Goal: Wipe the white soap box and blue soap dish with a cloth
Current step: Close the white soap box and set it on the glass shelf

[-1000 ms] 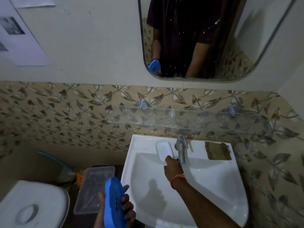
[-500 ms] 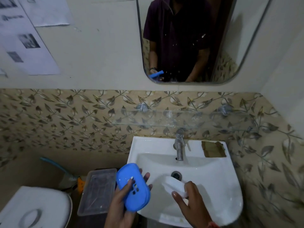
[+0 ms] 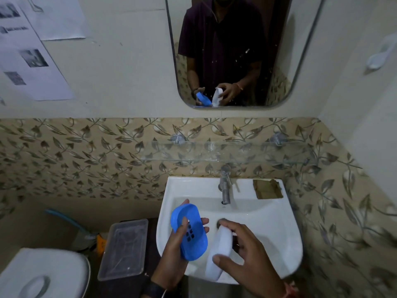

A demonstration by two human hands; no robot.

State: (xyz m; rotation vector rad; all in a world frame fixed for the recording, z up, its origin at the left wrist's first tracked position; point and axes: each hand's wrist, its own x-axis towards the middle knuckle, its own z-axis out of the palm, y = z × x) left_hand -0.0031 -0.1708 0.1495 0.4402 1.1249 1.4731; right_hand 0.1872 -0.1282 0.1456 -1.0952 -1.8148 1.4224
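Blue dish gripped in left hand over sink, long axis running away, tilted left, white box pinched on edge in right hand, lengthwise toward tap, cloth on rim

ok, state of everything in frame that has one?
blue soap dish: held tilted in left hand, over sink
white soap box: gripped on edge by right hand
tap: no water visibly running
brown cloth: lying on sink rim, untouched
clear tub: left of sink, lid state unclear
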